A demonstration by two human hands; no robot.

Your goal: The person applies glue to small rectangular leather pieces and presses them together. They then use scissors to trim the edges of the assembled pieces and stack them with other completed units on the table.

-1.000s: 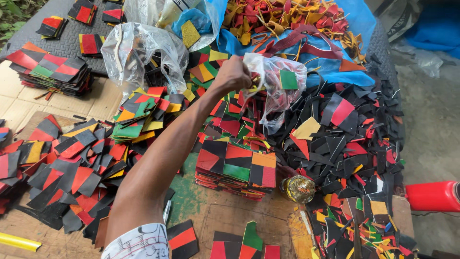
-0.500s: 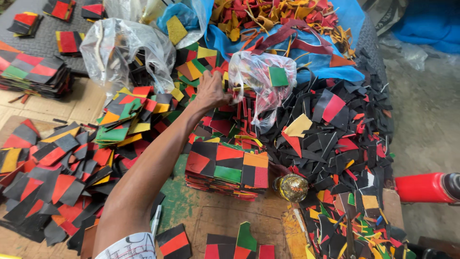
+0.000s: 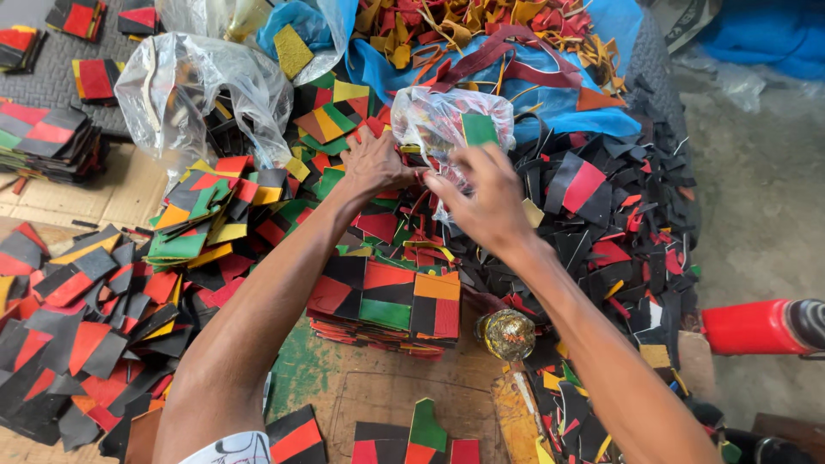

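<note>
The wooden worktable (image 3: 387, 404) is heaped with black, red, green and yellow cut pieces. My left hand (image 3: 371, 163) pinches the edge of a small clear plastic bag (image 3: 447, 116) lying atop the pile, while my right hand (image 3: 485, 193) closes on its lower side. A stacked bundle (image 3: 391, 296) sits just below.

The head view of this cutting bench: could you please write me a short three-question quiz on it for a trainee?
1. True or false: both hands are at the small clear plastic bag.
2. What colour is the flat piece showing at that bag's top? A) green B) white C) pink
3. What round shiny thing sits right of the stacked patchwork pieces?

Key:
1. True: left hand and right hand both touch it.
2. A, the green piece.
3. A golden ball.
</note>
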